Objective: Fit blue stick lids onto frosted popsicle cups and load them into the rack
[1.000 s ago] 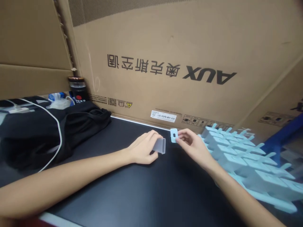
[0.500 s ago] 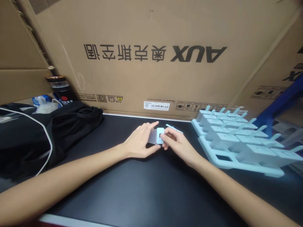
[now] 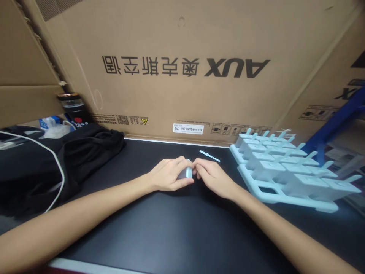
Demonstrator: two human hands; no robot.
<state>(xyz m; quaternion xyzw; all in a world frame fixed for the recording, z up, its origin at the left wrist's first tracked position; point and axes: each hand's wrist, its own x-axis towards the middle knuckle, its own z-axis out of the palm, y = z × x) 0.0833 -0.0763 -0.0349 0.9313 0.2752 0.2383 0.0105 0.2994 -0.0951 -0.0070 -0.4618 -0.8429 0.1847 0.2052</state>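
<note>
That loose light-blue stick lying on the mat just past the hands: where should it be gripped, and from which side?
Probably at mid-shaft, pinched from above across its width. The light-blue stick lies flat on the black mat, slanted, clear of the right hand and the tray of molds. It is thin and low, so fingertips coming straight down look safest.

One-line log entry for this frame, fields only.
left hand: grips clear mould | right hand: presses blue cap onto it | loose stick: on mat | tray: right
</note>
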